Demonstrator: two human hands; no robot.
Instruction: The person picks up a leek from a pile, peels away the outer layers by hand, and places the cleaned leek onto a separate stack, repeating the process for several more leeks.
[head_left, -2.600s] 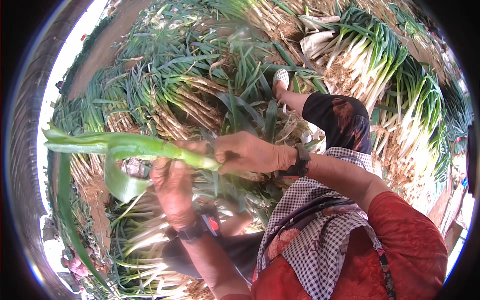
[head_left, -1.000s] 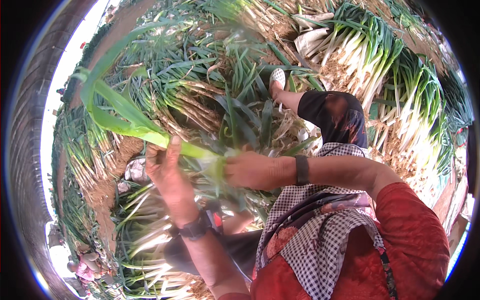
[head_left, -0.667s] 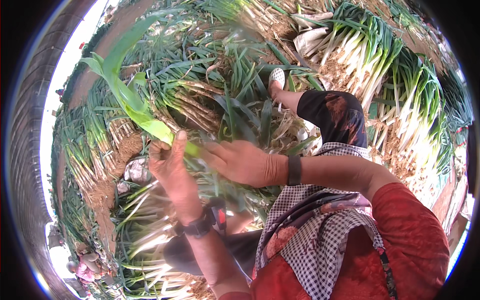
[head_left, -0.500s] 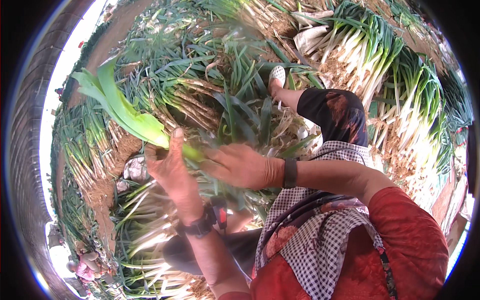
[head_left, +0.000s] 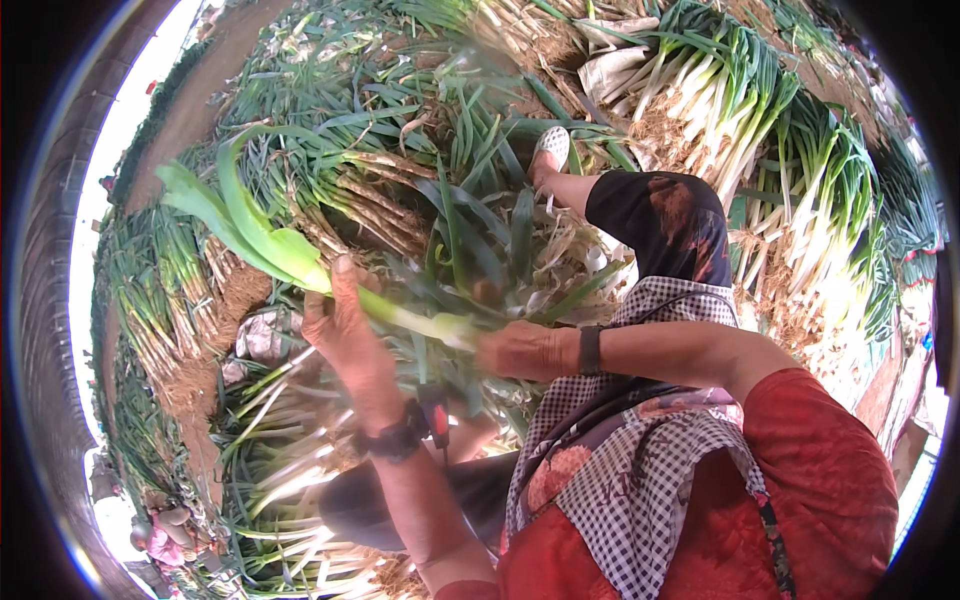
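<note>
I hold one long leek (head_left: 285, 255) across my front. Its green leaves point up and to the left, and its pale stalk runs right toward my right hand. My left hand (head_left: 345, 335) grips it around the middle, just below the leaves. My right hand (head_left: 515, 350) is closed on the stalk end and looks blurred. A dark band sits on each wrist. Under my hands lie loose green leaves and trimmings (head_left: 480, 230).
Heaps of leeks surround me: dirty-rooted ones (head_left: 370, 200) ahead, clean white-stalked bundles (head_left: 800, 200) at the right, more at lower left (head_left: 270, 480). My leg in dark cloth (head_left: 660, 215) and light shoe (head_left: 550, 145) stretch forward. Another person (head_left: 160, 545) crouches at far lower left.
The leek's leaves have swung from level at the left up to a steep slant. My right hand has slid from the middle of the leek rightward along the stalk.
</note>
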